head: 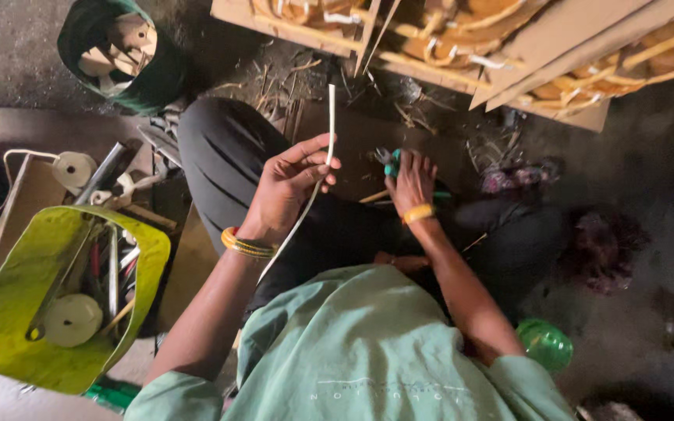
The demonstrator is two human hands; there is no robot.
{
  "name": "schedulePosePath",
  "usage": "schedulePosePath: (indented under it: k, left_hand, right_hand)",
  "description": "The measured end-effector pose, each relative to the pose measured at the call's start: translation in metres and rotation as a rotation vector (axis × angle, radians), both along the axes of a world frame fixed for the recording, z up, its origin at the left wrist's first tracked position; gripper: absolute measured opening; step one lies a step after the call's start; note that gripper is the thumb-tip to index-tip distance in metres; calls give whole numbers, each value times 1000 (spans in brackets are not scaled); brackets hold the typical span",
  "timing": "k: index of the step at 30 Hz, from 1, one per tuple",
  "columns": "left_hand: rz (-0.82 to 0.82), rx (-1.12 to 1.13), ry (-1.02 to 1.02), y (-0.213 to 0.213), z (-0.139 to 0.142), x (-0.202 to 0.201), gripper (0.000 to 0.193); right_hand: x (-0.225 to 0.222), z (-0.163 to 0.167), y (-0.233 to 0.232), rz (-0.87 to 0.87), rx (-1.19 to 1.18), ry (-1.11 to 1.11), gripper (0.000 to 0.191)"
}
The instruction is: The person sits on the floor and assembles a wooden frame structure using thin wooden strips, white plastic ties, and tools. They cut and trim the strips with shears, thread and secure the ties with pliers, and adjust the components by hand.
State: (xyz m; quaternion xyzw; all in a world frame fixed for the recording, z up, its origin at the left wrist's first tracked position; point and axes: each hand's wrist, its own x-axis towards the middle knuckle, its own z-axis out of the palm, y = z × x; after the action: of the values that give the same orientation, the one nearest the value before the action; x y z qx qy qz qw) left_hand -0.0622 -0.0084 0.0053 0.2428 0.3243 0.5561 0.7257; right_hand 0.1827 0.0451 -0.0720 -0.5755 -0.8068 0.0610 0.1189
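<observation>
1. A person in a green shirt sits on the floor (641,343), a yellow-green tool bag (17,312) at their left.
2. The left hand (290,183) pinches a pale cane strip (329,125) upright over the knee; a loose grip could let it spring away.
3. The right hand (413,181) closes on green-handled cutters (390,162), blades near fingers, a nick risk.

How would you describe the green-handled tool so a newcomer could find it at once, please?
Start at the person's dark trousered lap. The right hand rests there, covering the green-handled pliers. Their bright green grips stand out from the pale cane strip held in the left hand.
</observation>
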Motion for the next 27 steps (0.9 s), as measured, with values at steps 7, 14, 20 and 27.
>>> schedulePosePath:
  k: [7,14,20,27]
  left_hand:
    - [0,103,101,20,8,19,43]
    - [-175,160,124,31,23,43,33]
    - [-321,41,-2,32,24,50,34]
    - [-338,-8,-33,31,15,54,38]
  right_hand:
    - [16,36,-16,-218,-479,1114,32]
    - [47,60,-42,192,-728,830,42]
    - [50,54,-43,219,-544,696,58]
    - [55,44,-44,286,-477,761,57]
